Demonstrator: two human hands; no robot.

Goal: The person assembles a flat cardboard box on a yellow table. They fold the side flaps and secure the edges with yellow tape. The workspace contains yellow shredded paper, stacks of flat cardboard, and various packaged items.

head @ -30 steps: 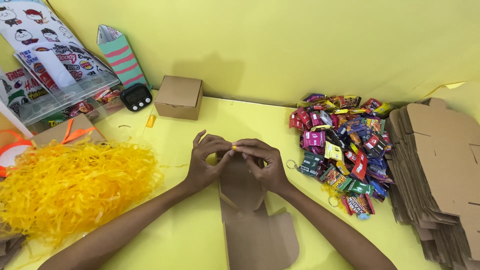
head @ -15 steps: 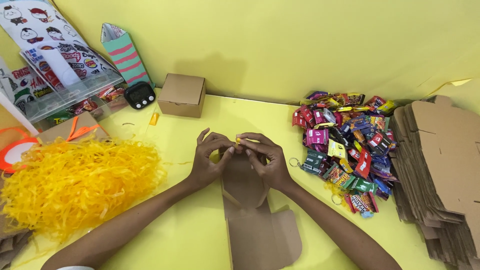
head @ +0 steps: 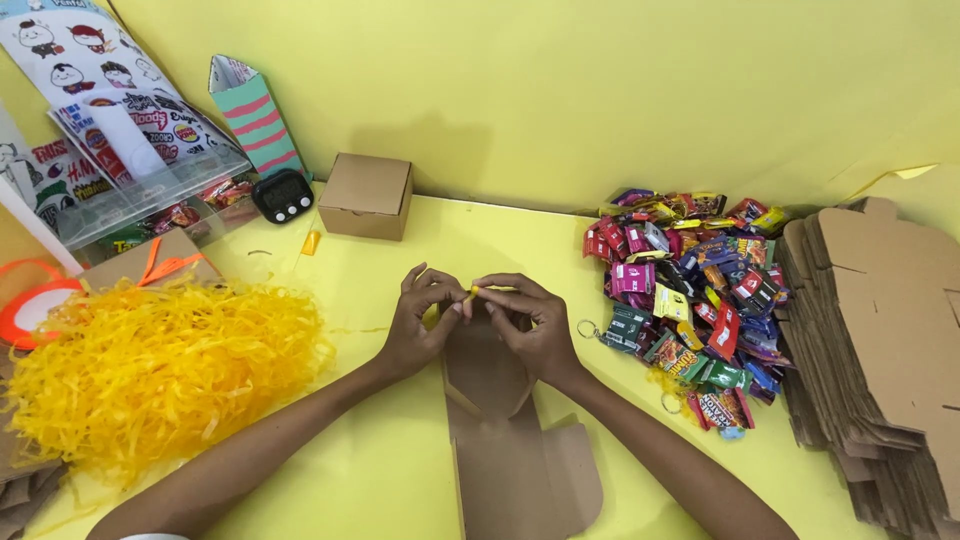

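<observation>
a small yellow strip (head: 474,291) is pinched between the fingertips of the left hand (head: 420,322) and right hand (head: 530,325), above a flat cardboard box (head: 505,430) on the yellow table (head: 480,235).

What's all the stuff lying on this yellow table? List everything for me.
flat box: one, brown card, unfolded, under the hands
yellow strip: one, small, pinched between both hands' fingertips
closed box: one, brown, far edge near the wall
shredded paper: one heap, yellow, left
sachets: one heap, many colours, right
card stack: one pile of flat brown blanks, far right
timer: one, black, left of the closed box
striped pack: one, teal and pink, leaning on the wall
sticker sheets: several, printed, top left, on a clear tray
orange ring: one, left edge
table: one, yellow
left hand: fingers on the strip
right hand: fingers on the strip
</observation>
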